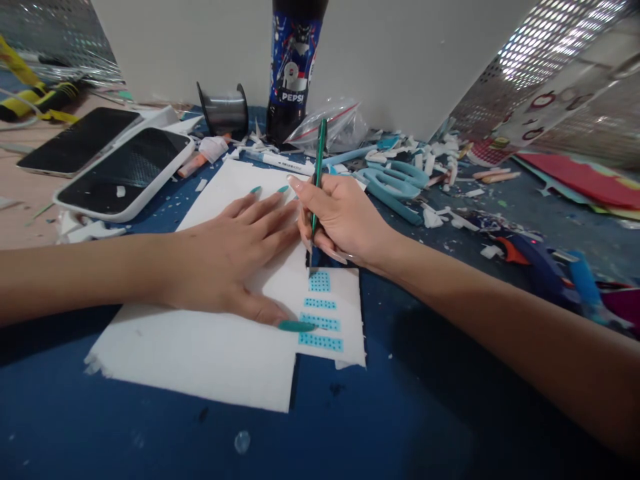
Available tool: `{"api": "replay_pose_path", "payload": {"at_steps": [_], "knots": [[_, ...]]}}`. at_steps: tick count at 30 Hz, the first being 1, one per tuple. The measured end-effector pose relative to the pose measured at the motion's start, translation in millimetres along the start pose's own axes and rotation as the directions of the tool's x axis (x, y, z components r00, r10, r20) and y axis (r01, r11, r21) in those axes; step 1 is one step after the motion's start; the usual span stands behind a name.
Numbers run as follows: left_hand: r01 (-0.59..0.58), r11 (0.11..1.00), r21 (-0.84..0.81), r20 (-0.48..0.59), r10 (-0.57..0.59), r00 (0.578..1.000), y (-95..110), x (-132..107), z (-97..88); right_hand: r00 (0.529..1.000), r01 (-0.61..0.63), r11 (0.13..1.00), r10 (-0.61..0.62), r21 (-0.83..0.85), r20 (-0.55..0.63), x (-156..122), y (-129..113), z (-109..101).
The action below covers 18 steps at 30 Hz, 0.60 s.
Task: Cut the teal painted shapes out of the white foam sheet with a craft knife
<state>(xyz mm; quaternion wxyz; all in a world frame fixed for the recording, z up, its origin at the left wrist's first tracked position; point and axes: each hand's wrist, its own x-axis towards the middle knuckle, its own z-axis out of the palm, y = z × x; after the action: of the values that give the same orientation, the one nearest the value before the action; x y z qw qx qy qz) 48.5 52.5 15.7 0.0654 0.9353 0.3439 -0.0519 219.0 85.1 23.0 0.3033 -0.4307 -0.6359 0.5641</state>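
Observation:
My left hand (245, 250) lies flat with fingers spread on a white foam sheet (210, 353), pressing it to the table. Its thumb reaches over blue dotted strips (321, 342) stuck on a narrower part of the sheet at the right. In my right hand (345, 217) is a slim green craft knife (320, 157), held like a pen and nearly upright. The knife's thin tip points down at the upper edge of the top blue dotted patch (319, 282). Whether the tip touches the sheet I cannot tell. Both hands are close together, fingers almost meeting.
Behind the sheet stand a Pepsi bottle (296, 73), a wire spool (223, 112) and a plastic bag (340, 127). Light-blue scissors (395, 180) lie among white scraps (440, 157). Two phones (127, 173) rest at left; a glue gun (537, 263) lies at right.

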Motion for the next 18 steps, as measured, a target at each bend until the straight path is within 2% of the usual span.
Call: {"api": "replay_pose_path", "payload": {"at_steps": [9, 18], "knots": [[0.055, 0.998, -0.035, 0.035, -0.054, 0.998, 0, 2, -0.6, 0.998, 0.050, 0.999, -0.050, 0.005, -0.024, 2, 7, -2], [0.031, 0.999, -0.009, 0.025, -0.031, 0.999, 0, 1, 1.7, 0.990, 0.126, 0.991, -0.128, -0.035, -0.058, 5, 13, -4]]}}
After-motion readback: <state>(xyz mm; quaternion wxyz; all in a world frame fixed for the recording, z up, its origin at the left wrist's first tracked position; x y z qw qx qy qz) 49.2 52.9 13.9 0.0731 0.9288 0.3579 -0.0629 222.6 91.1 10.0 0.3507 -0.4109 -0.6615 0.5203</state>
